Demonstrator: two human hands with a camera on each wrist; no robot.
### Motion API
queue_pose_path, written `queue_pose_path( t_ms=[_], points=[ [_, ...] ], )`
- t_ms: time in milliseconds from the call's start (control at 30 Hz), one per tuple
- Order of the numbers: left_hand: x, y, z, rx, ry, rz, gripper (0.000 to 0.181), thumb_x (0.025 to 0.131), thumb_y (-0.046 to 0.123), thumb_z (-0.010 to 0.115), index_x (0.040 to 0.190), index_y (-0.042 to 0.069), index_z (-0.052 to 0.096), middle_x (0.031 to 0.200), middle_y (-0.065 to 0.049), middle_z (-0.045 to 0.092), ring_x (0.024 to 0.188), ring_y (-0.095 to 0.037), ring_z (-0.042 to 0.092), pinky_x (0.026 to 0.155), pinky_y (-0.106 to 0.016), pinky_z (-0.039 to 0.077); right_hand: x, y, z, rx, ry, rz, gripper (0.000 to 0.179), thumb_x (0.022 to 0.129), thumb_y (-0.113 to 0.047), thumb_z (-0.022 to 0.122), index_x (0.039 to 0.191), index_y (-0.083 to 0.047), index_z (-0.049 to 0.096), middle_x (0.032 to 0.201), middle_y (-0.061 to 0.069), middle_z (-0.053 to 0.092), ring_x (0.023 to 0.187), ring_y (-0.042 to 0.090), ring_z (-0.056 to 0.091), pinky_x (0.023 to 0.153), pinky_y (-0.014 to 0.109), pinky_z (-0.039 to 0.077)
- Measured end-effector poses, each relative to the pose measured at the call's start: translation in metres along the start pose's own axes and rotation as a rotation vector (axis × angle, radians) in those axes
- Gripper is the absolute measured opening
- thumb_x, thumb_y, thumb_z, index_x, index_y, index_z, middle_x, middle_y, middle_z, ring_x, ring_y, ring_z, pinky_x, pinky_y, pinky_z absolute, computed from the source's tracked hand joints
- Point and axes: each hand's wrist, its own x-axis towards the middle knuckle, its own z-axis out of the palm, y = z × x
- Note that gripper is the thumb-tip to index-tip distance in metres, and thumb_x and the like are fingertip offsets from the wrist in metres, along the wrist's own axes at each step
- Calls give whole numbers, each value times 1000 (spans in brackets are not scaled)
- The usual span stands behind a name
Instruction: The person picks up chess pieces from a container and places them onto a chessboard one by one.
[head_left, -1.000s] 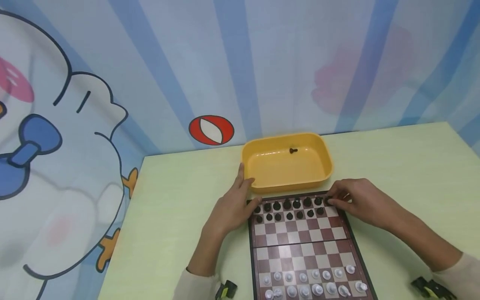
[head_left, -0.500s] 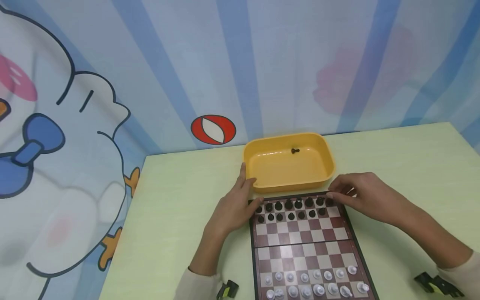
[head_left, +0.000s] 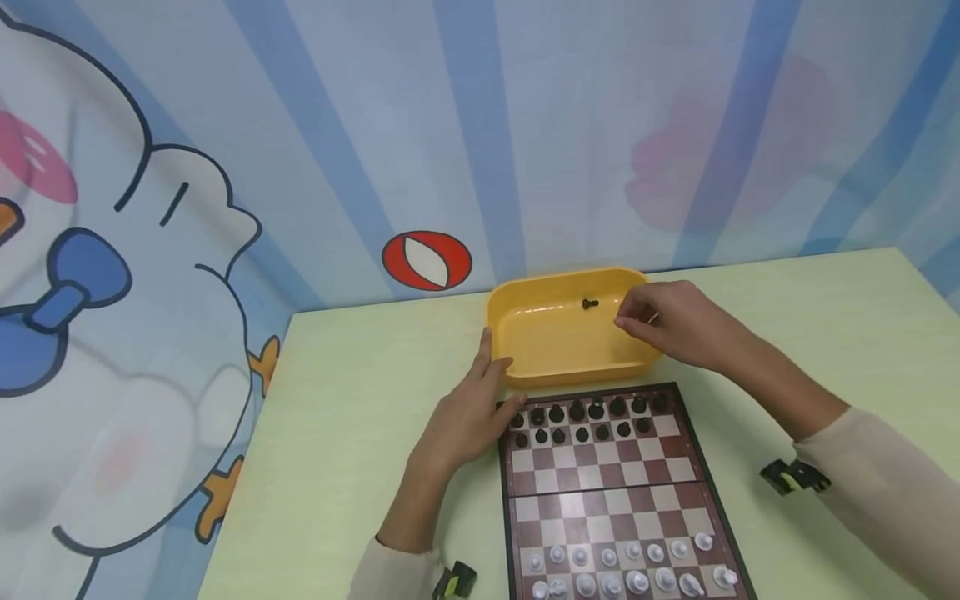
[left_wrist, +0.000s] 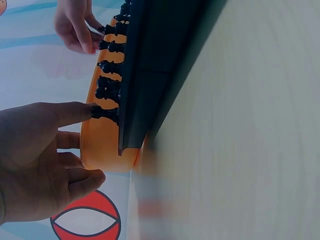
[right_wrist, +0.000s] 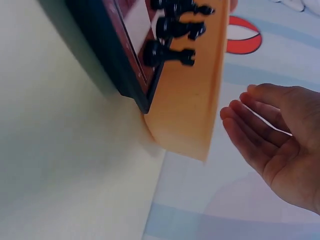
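My right hand [head_left: 678, 321] hovers over the right side of a yellow tray [head_left: 573, 377], fingers loosely bent. In the right wrist view nothing sits between its fingertips. One black chess piece, apparently a pawn [head_left: 589, 303], lies on its side in the tray. My left hand [head_left: 467, 417] reaches along the tray's near-left corner, fingers at the tray's side. Its thumb is at the top of a black rook [left_wrist: 106, 114] in the board's far-left corner. Two rows of black pieces stand at the far end of the chessboard [head_left: 600, 477]; another black rook [right_wrist: 170, 54] occupies its far-right corner.
Two rows of white chess pieces [head_left: 637, 581] line the near end of the board. The tray stands just behind the board, close to the patterned wall [head_left: 555, 167]. Pale tabletop [head_left: 337, 433] extends to both sides.
My right hand has left the black rook at the board's far-right corner and moved up and left over the tray. The rook stays on its square. My left hand keeps its place.
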Motion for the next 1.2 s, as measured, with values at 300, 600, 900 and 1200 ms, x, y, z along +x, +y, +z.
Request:
queue_pose_path(
  t_ms=[300,600,900,1200],
  points=[
    [0,1,-1,-2,4,1,64,105,41,65,161,14,46,180,2,0,159,-26,37,119,-49,47,64,17,16,-109,-105,-2,18,97,1,70,114,6,74,110,22,76,100,38,72,89,52,60],
    [4,3,-1,0,-3,6,64,105,41,66,162,17,45,180,4,-1,160,-24,35,120,-49,46,88,22,30,-178,-176,58,49,104,-3,64,76,-17,26,77,-3,15,68,17,20,67,35,23],
    [3,4,-1,16,-15,-4,64,106,42,65,161,16,45,180,2,0,158,-26,38,119,-49,47,90,21,40,-248,-171,31,45,105,-12,66,68,-14,40,69,-1,27,65,17,29,65,34,32],
    [2,2,-2,8,-10,2,64,106,41,65,161,15,45,181,0,1,158,-27,39,118,-50,47,92,20,40,-236,-176,33,58,101,-9,72,70,-19,23,71,-4,13,63,15,17,61,31,21]
  ],
)
